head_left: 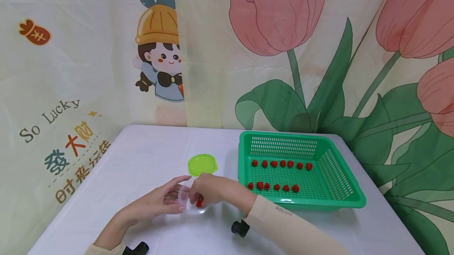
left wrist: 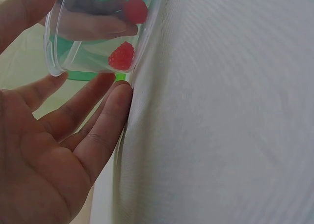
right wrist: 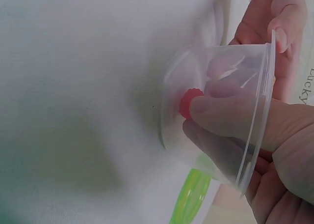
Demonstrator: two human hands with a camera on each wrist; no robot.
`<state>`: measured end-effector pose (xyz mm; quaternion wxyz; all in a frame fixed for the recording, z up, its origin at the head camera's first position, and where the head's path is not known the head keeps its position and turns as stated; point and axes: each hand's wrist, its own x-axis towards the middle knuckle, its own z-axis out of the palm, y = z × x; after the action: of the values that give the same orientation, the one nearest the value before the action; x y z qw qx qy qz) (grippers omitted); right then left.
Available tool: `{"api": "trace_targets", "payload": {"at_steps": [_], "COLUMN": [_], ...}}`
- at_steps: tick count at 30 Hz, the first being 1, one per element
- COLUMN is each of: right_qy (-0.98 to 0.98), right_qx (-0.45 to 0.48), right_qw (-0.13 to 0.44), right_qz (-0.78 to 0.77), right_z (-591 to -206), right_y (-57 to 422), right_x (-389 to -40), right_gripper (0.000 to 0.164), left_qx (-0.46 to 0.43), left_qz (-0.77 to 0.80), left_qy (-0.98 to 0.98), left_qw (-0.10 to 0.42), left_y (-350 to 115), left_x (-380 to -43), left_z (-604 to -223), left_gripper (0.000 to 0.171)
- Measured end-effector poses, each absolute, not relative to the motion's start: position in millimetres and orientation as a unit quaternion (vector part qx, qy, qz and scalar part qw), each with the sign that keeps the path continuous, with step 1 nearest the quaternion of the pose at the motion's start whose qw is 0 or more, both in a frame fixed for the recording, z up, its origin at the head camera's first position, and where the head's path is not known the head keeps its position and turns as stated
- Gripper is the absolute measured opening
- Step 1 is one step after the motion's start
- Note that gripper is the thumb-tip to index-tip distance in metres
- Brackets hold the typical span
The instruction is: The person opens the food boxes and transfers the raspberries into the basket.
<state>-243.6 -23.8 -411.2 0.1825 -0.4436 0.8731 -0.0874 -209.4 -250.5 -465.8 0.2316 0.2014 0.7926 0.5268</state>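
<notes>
A clear plastic tub (head_left: 183, 196) stands on the white table, and my left hand (head_left: 156, 203) holds its side between thumb and fingers. My right hand (head_left: 210, 190) reaches inside the tub. Its thumb and finger pinch a red raspberry (right wrist: 190, 103) close to the tub's bottom. Another raspberry (left wrist: 121, 56) shows at the bottom of the tub in the left wrist view, apart from the fingers. Just behind the tub lies a bright green lid (head_left: 202, 164), flat on the table.
A green slotted basket (head_left: 342, 199) stands to the right, with a back row of raspberries (head_left: 282, 163) and a front row of raspberries (head_left: 276, 187) in it. The right forearm crosses before its near left corner. A printed cloth (head_left: 213, 69) hangs behind the table.
</notes>
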Motion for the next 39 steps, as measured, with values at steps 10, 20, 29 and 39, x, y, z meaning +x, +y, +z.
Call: {"api": "trace_targets", "payload": {"at_steps": [10, 20, 29, 39], "right_qy": [0.881, 0.874, 0.871, 0.869], "right_qx": [-0.434, -0.455, -0.459, -0.466], "right_qw": [0.181, 0.169, 0.173, 0.166], "right_qz": [-0.056, -0.026, -0.017, -0.020], "right_z": [-412.5, -413.8, -413.5, -413.4], "right_y": [-29.0, -29.3, -30.8, -29.0], "right_x": [-241.0, -241.5, -241.4, -242.1], "right_gripper": [0.016, 0.011, 0.011, 0.009], "left_qx": [0.212, 0.214, 0.212, 0.212], "left_qz": [0.538, 0.539, 0.536, 0.536], "left_qy": [0.782, 0.781, 0.783, 0.783], "left_qw": [0.233, 0.233, 0.233, 0.234], "left_y": [-251.3, -251.2, -251.0, -250.5], "left_x": [-210.7, -210.2, -208.4, -208.0], "left_z": [-467.7, -466.7, -465.3, -463.7], "left_gripper": [0.079, 0.079, 0.079, 0.079]}}
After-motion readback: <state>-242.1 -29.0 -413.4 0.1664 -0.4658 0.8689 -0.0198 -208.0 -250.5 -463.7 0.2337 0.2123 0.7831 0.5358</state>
